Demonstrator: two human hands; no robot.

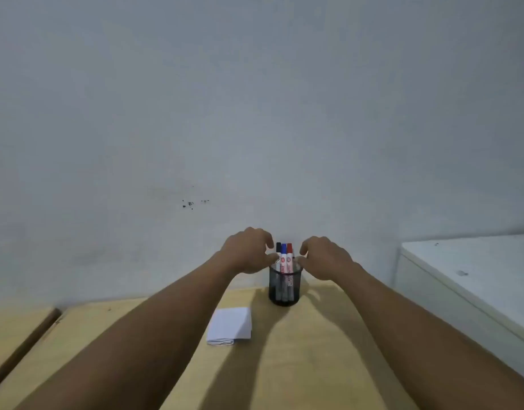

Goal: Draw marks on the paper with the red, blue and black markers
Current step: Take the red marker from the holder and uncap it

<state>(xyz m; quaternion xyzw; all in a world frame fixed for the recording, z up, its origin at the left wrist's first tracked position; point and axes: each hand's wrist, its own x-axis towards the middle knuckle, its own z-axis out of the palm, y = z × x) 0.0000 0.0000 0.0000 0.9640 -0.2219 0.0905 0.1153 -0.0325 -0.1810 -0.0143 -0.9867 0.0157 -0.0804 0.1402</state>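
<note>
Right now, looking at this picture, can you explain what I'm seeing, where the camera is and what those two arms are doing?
The single picture comes from a wide-angle camera worn on a person's head, looking forward and down, so the two bare arms reaching away from you belong to the wearer. There is no machine. The left hand and right hand are either side of a dark mesh pen cup standing on a pale wooden table by a grey wall. Three capped markers stand in the cup: black marker, blue marker, red marker. A folded white paper lies nearer the wearer. The fingers are spread at the cup's rim; nothing is lifted yet. A white cabinet stands at right.
</note>
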